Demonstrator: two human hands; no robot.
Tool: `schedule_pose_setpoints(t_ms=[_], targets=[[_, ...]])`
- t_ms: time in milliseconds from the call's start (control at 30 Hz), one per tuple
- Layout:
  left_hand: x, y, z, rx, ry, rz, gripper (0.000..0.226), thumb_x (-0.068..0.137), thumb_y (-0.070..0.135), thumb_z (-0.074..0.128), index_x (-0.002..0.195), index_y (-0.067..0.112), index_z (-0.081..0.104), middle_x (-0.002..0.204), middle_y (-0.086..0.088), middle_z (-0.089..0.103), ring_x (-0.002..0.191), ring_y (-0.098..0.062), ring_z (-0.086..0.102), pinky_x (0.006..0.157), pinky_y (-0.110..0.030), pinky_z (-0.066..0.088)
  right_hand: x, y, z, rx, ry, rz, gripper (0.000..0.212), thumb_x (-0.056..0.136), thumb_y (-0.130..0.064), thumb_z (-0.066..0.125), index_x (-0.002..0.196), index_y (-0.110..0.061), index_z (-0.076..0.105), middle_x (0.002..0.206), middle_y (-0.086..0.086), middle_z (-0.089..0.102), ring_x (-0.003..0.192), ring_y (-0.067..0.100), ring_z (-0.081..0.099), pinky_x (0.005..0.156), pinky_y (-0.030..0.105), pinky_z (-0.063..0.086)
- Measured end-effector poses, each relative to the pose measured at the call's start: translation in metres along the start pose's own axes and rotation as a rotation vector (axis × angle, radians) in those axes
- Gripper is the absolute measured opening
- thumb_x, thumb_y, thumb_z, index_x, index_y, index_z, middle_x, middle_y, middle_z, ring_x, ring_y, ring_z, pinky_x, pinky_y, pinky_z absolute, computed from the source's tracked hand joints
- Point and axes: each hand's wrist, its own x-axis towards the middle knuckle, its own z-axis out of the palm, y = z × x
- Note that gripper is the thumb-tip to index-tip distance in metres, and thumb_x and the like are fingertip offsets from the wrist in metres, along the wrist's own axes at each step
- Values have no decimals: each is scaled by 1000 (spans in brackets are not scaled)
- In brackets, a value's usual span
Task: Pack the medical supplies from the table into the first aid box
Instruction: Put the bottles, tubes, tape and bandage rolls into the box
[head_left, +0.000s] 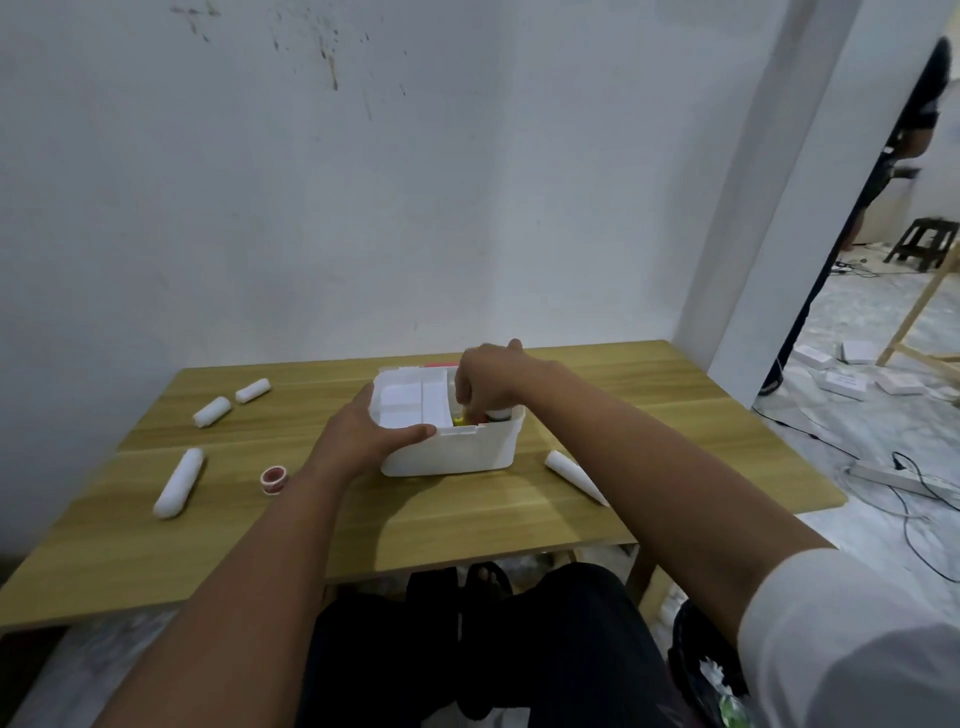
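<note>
The left hand gripped the white first aid box at its 9 o'clock side. The right hand reached inside, fingers curled around a small white-capped bottle. 4 white rolls lay on the counter.

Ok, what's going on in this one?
A person is packing a white first aid box on a wooden table. The left hand steadies the box's near left corner, while the right hand reaches into it. Four white bandage rolls and a roll of tape lie unpacked on the table.
</note>
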Motion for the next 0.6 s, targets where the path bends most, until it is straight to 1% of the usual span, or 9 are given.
schedule_pose_setpoints(t_ms=[100, 167, 200, 300, 367, 433, 500, 533, 600], targets=[[1, -1, -1, -7, -18, -16, 109, 61, 69, 87, 153, 33, 40, 149, -1, 53, 124, -28, 53, 88, -51, 60, -13, 17, -20, 364, 212, 66, 14, 85, -19, 77, 98, -18, 82, 99, -5, 77, 95, 12, 68, 93, 39, 57], [0, -1, -1, -30, -22, -15, 108, 60, 68, 88, 152, 34, 42, 148, -1, 54, 124, -28, 54, 88, -52, 60, -27, 34, -30, 459, 332, 157, 16, 85, -13, 69, 94, -14, 82, 98, -1, 78, 95, 15, 71, 90, 37, 59], [0, 0, -1, -34, -18, -15, 106, 62, 66, 88, 152, 33, 43, 148, -1, 55, 124, -28, 54, 89, -52, 60, -33, 42, -32, 461, 340, 212, 17, 85, -11, 67, 93, -12, 82, 97, 2, 78, 94, 18, 72, 89, 38, 60], [1, 0, -1, -39, -14, -20, 105, 62, 63, 90, 151, 31, 45, 147, -2, 55, 125, -29, 55, 89, -53, 59, -57, 63, -24, 403, 143, 368, 14, 84, -13, 72, 90, -4, 79, 88, 10, 79, 86, 24, 77, 76, 36, 64], [2, 0, -2, -31, -21, -26, 114, 53, 72, 88, 151, 32, 45, 146, -1, 56, 123, -29, 56, 88, -53, 60, -72, 71, -10, 372, -49, 440, 26, 82, -27, 82, 92, -3, 77, 88, 8, 79, 83, 22, 78, 68, 32, 61], [3, -1, -2, -29, -22, -26, 112, 54, 71, 89, 150, 32, 46, 144, -1, 57, 122, -29, 57, 87, -54, 60, -85, 73, 11, 335, -186, 487, 42, 75, -39, 89, 94, -5, 74, 88, 6, 78, 81, 21, 77, 73, 35, 62], [4, -2, -3, -34, -33, -16, 107, 57, 69, 90, 149, 33, 48, 143, 0, 58, 121, -30, 57, 88, -55, 59, -90, 73, 36, 268, -244, 536, 45, 70, -43, 90, 91, -8, 72, 86, 6, 77, 79, 22, 76, 78, 42, 63], [4, -2, -3, -39, -40, -14, 109, 55, 71, 89, 148, 33, 48, 142, 0, 59, 121, -29, 58, 88, -55, 59, -88, 75, 48, 230, -262, 569, 47, 66, -46, 89, 89, -9, 71, 87, 7, 77, 80, 25, 75, 80, 46, 63], [5, -1, -4, -41, -42, -13, 114, 49, 75, 87, 148, 34, 49, 141, 1, 60, 120, -29, 58, 88, -54, 60, -74, 94, 79, 160, -272, 615, 60, 47, -61, 79, 84, -15, 67, 90, 7, 72, 83, 33, 71, 82, 53, 59]])
